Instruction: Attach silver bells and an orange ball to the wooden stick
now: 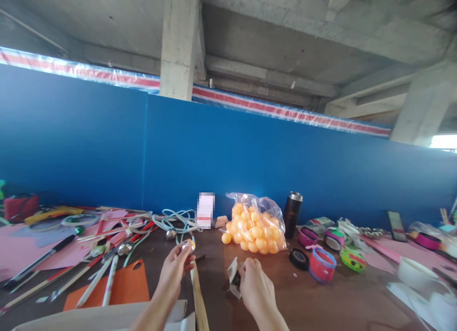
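Left hand [174, 266] higher (right hand [255, 284] curled)

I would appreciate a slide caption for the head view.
Above a cluttered table, the left hand pinches a small shiny object and the right hand holds a packet near bagged orange balls.

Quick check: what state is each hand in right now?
Left hand: closed, pinching a small round item at the fingertips.
Right hand: fingers curled at a small packet; whether they grip it can't be told.

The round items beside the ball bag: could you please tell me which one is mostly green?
The bright green item, just right of the red-and-blue one; its other neighbours are mostly pink or black.
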Tool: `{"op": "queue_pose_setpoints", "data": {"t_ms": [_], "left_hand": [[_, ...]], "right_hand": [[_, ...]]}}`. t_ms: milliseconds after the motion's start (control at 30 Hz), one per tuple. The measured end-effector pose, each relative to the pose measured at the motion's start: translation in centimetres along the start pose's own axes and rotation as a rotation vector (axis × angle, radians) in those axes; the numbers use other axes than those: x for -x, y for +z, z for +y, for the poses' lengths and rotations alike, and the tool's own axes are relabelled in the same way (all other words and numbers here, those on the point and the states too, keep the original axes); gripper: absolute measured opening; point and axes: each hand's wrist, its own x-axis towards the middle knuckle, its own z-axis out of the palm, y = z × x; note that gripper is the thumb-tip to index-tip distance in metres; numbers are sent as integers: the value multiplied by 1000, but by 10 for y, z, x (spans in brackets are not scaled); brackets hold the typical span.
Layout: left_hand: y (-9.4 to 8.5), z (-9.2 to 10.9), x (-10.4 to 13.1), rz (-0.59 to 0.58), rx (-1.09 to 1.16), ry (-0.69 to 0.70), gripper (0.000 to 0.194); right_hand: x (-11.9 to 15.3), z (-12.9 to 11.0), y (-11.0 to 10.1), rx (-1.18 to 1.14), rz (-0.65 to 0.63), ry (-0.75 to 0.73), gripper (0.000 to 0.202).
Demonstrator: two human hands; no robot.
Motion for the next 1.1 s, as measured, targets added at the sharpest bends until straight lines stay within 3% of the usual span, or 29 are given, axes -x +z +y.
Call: {"op": "queue_pose_setpoints", "data": {"t_ms": [167, 533, 867, 1100], "left_hand": [[2, -1, 1, -39, 73, -33, 33], [7, 10, 17, -363, 151, -155, 40], [17, 23, 39, -546, 43, -147, 47], [22, 27, 49, -568, 37, -148, 47]], "right_hand": [[-1, -2, -3, -220, 34, -4, 17], [-1, -24, 11, -940, -39, 15, 20], [14, -49, -6, -1350, -264, 22, 24], [19, -55, -4, -1475, -327, 78, 26]]}}
